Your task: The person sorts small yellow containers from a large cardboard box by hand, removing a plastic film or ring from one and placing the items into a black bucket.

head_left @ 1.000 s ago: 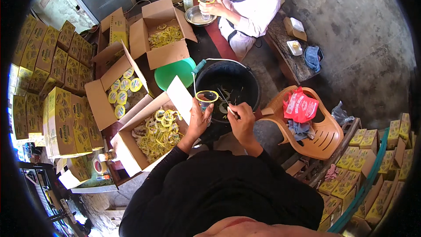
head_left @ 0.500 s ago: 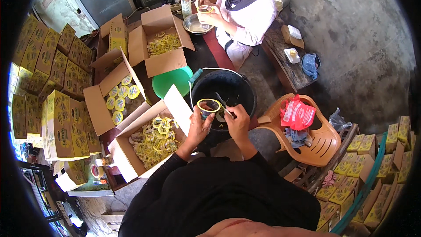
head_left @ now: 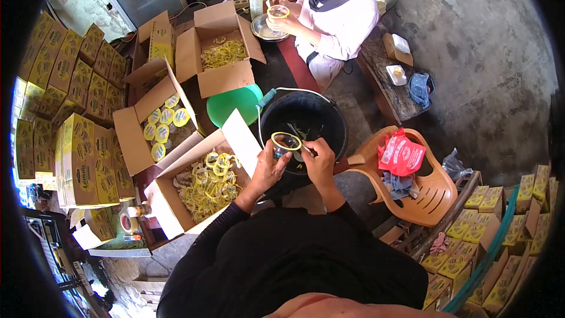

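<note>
My left hand (head_left: 268,171) is closed around a small clear plastic cup (head_left: 283,151) with a yellow rim and something dark inside. In my right hand (head_left: 321,162) is a thin, dark-bladed knife (head_left: 299,136), its blade against or very near the cup's right rim; which, I cannot tell. Both hands are over the near side of a black bucket (head_left: 332,121) with a wire handle and green grip. To the left, an open carton (head_left: 168,209) is full of yellow rim strips and clear scraps. Another carton (head_left: 129,147) behind it contains yellow-lidded cups.
Across the table a co-worker (head_left: 347,23) holds a similar cup over a metal bowl (head_left: 259,28). A green basin (head_left: 220,106) sits beyond the bucket. An orange plastic chair (head_left: 432,200) with a red bag stands at right. Stacked yellow cartons (head_left: 76,159) line the left.
The view has shifted slightly. My hands keep hold of the cup and knife, and the blade has moved closer along the cup's rim. The co-worker's hands have moved a little.
</note>
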